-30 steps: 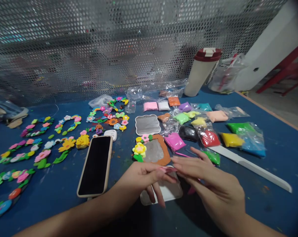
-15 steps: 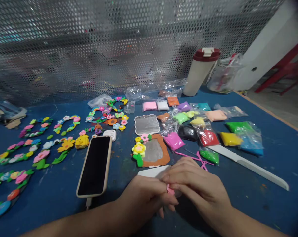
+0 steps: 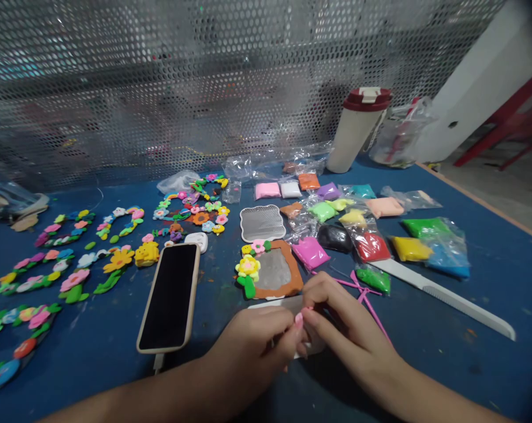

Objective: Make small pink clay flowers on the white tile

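Observation:
My left hand [image 3: 257,341] and my right hand [image 3: 340,329] meet fingertip to fingertip low in the middle, pinching a tiny pink piece of clay [image 3: 299,320] between them. They hover over a white flat board [image 3: 287,305] that is mostly hidden beneath them. Just beyond lies a small mirror in an orange clay frame [image 3: 277,270] with yellow and pink clay flowers on its left side. Thin pink sculpting tools [image 3: 362,294] lie right of my right hand.
A phone [image 3: 171,296] lies screen-up at left. Several clay flower garlands [image 3: 72,258] cover the left of the blue table [image 3: 490,364]. Bags of coloured clay [image 3: 371,229], a white comb [image 3: 446,299], a second mirror [image 3: 262,222] and a white tumbler [image 3: 358,132] sit beyond.
My hands went from spread fingers to closed together over the board, then shifted slightly, now pinching the pink clay at the fingertips.

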### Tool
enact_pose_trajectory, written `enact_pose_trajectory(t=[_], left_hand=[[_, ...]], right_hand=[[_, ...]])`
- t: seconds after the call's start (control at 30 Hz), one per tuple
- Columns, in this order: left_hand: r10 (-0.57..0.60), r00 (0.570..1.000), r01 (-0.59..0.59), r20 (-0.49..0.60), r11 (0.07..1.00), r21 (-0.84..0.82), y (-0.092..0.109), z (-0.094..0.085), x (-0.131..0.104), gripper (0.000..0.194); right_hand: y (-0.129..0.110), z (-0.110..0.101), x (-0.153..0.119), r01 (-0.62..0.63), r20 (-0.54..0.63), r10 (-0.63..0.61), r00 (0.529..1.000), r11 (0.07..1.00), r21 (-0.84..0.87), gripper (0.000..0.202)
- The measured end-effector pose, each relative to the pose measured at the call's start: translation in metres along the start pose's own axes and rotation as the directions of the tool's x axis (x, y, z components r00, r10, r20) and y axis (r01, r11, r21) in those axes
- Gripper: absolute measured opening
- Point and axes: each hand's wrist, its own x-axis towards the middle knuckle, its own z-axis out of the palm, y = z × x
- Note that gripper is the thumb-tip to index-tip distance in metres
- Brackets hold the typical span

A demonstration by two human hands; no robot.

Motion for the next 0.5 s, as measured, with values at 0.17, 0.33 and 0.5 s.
enact_pose_trajectory(t=[0.17,0.33,0.5], left_hand=[[-0.250,0.966,0.260,0.070,0.934,-0.246,0.0036,-0.0021,0.0039,0.037],[-0.188,0.982,0.187,-0.004,0.980,-0.075,-0.0005,-0.0027,0.0024,0.040],[0.194,0.979,-0.141,-0.066,0.872,0.469,-0.0055,-0.0023,-0.0020,0.051]], right_hand=[[0.0025,-0.0022,0.0009,0.114,-0.129,-0.143,0.981,0.971,-0.208,0.012],[0.0022,-0.0008,-0.0019,0.326,0.033,-0.344,0.938,0.851,-0.413,0.010],[0.0036,-0.0022,-0.0033,0.239,0.039,-0.244,0.969,0.885,-0.399,0.006]])
